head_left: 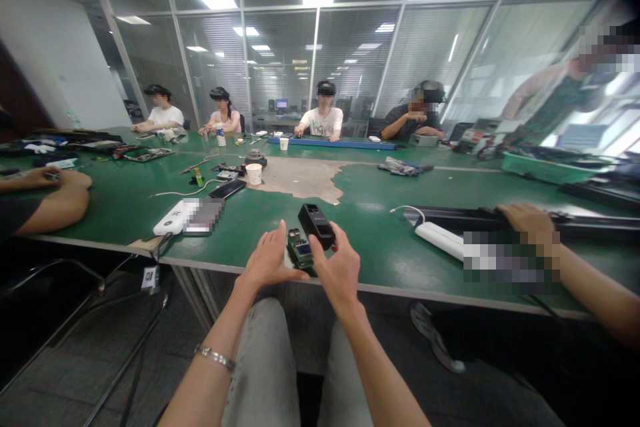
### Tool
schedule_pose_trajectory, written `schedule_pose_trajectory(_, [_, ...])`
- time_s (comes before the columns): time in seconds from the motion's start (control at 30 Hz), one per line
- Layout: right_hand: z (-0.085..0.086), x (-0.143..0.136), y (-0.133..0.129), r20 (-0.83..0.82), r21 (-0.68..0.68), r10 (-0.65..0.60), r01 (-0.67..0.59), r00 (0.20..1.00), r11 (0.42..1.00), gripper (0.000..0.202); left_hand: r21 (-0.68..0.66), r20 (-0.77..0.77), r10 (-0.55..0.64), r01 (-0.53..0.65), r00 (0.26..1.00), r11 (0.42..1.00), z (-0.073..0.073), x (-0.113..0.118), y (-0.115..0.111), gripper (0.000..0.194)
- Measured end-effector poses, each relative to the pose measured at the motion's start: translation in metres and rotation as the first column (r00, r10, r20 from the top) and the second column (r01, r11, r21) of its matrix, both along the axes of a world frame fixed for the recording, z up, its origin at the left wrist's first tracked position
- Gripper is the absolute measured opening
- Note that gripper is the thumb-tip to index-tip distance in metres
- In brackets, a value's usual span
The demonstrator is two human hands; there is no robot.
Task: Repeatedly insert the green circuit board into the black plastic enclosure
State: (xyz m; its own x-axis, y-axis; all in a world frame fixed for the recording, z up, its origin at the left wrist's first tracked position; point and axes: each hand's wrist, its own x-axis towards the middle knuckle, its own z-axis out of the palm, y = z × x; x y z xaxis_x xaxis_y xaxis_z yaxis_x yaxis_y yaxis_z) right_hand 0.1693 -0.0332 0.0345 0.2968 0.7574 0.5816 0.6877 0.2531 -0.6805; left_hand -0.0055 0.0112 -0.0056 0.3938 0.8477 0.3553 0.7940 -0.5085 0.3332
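Note:
My right hand (pixel 340 265) grips a black plastic housing (pixel 316 225) with cut-outs along its top, tilted a little above the table edge. My left hand (pixel 270 255) is open, its thumb stretched toward the right and its fingers pointing away from me. Between both hands a green circuit board (pixel 299 250) with a small bluish screen and metal connectors lies near the front edge of the table, partly covered by the housing and my right thumb. Whether my left fingers touch the board cannot be made out.
The green table (pixel 380 247) has a worn bare patch. Left lie a white power bank (pixel 171 217) and a black phone (pixel 228 188); a paper cup (pixel 254 174) stands beyond. A white power strip (pixel 440 243) and a neighbour's hand (pixel 530 220) are right. Other people sit around.

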Motion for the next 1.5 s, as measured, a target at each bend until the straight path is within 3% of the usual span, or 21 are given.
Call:
schedule_pose_trajectory(0.27, [-0.038, 0.037, 0.012, 0.167, -0.140, -0.045, 0.068, 0.985, 0.988, 0.051, -0.019, -0.071, 0.038, -0.039, 0.997, 0.999, 0.000, 0.001, 0.002, 0.125])
schedule_pose_trajectory(0.5, [-0.053, 0.038, 0.014, 0.226, -0.013, -0.090, 0.095, 0.970, 0.995, 0.071, 0.019, -0.068, 0.032, -0.031, 0.997, 0.999, -0.002, 0.000, 0.004, 0.121])
schedule_pose_trajectory(0.73, [-0.047, 0.035, 0.009, 0.236, -0.091, -0.055, 0.078, 0.970, 0.993, 0.060, 0.023, -0.060, 0.032, -0.031, 0.998, 0.999, -0.001, 0.000, 0.003, 0.118])
schedule_pose_trajectory(0.93, [-0.024, 0.036, 0.007, -0.083, -0.136, 0.052, -0.063, 0.995, 0.989, 0.052, 0.020, -0.054, 0.029, -0.028, 0.998, 0.999, 0.002, 0.000, 0.002, 0.112])
schedule_pose_trajectory(1.0, [-0.013, 0.030, 0.005, -0.122, -0.115, 0.085, -0.099, 0.989, 0.988, 0.051, 0.012, -0.056, 0.030, -0.029, 0.998, 0.999, 0.003, 0.000, 0.001, 0.111])
schedule_pose_trajectory(1.27, [0.005, -0.005, -0.004, -0.006, -0.119, 0.157, -0.157, 0.988, 0.980, 0.040, 0.052, -0.022, 0.010, -0.009, 1.000, 0.999, 0.000, 0.000, 0.000, 0.109])
schedule_pose_trajectory(1.5, [0.007, -0.017, -0.010, 0.162, -0.144, 0.121, -0.097, 0.979, 0.985, 0.047, 0.046, 0.025, -0.016, 0.015, 1.000, 0.999, -0.002, 0.000, -0.001, 0.132])
